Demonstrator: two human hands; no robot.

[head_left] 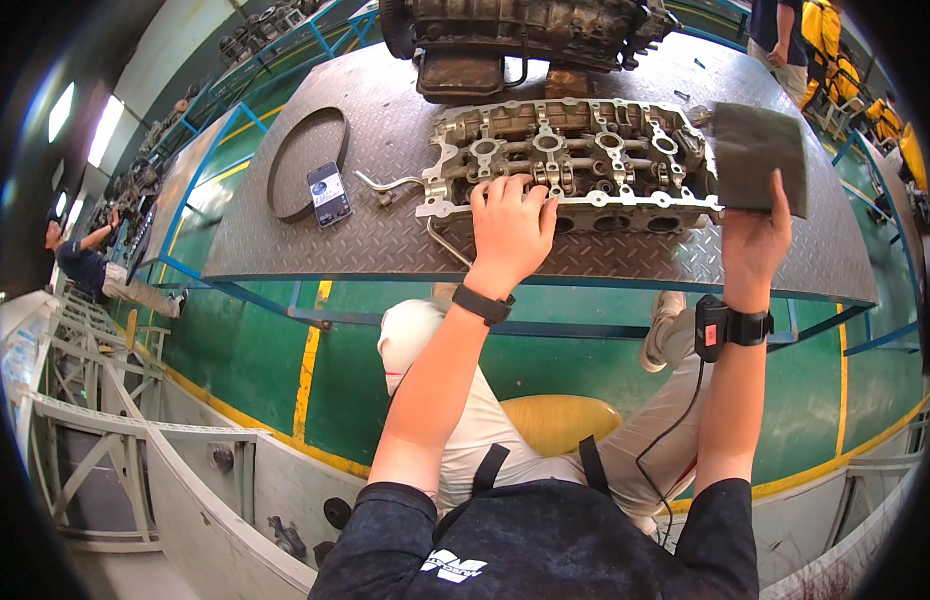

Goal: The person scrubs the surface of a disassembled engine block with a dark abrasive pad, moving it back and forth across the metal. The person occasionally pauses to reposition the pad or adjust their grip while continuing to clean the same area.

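Steel tread-plate table (285, 250), grey, blue-framed, over green floor (255, 350) with yellow lines.

Far left, beyond table: one other person (85, 265), crouched on floor, dark top.

Left part of table: one dark belt loop (285, 150), lying flat; one phone (329, 194) just beside it, face up, within loop's right edge. One bent metal bracket (385, 183) between phone and casting, touching casting's left end.

Left hand (510, 225): reaching forward from lower edge, forearm straight, black band (483, 304) on wrist. Palm down, fingers spread and curled onto near edge of aluminium cylinder head (575, 160), fingertips pressed on top face near left-centre. Nothing pinched as far as visible.

Cylinder head: one, lying lengthwise across table centre, valve-gear side up, row of round ports on near flank. Under left hand; just left of right hand, apart from it.

Behind it, touching far side: one dirty engine block (515, 35), dark, partly cut by top edge.

Right hand (753, 240): raised upright, forearm vertical, black wrist device (727, 328) with trailing cable. Thumb and fingers clamped on lower edge of one dark grey abrasive pad (760, 155), square, held upright above table's right end, overlapping right end of casting in view.

Upper right, background: several figures (835, 50) in yellow clothing, count unclear.

Bottom: own knees in pale trousers (425, 340), one yellow stool seat (560, 420).
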